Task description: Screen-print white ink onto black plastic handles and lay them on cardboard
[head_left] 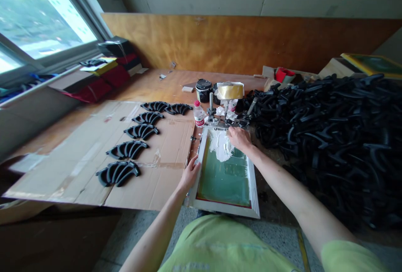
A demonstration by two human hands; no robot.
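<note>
A framed screen (223, 180) with a green mesh lies in front of me, and thick white paste (222, 145) is smeared over its far part. My left hand (190, 172) is at the frame's left edge, its fingers against the rim. Over the far right of the mesh, beside the paste, my right hand (239, 139) is closed with its fingers bent down; what it grips, if anything, is too small to make out. Behind the frame stands a metal clamp (213, 115) with upright bolts.
Left, curved black parts (117, 173) lie in fanned groups on flattened cardboard (157, 184). A red-capped bottle (199, 115) and a dark paint tub (203, 91) stand behind the frame. A large heap of black parts (329, 138) fills the right side.
</note>
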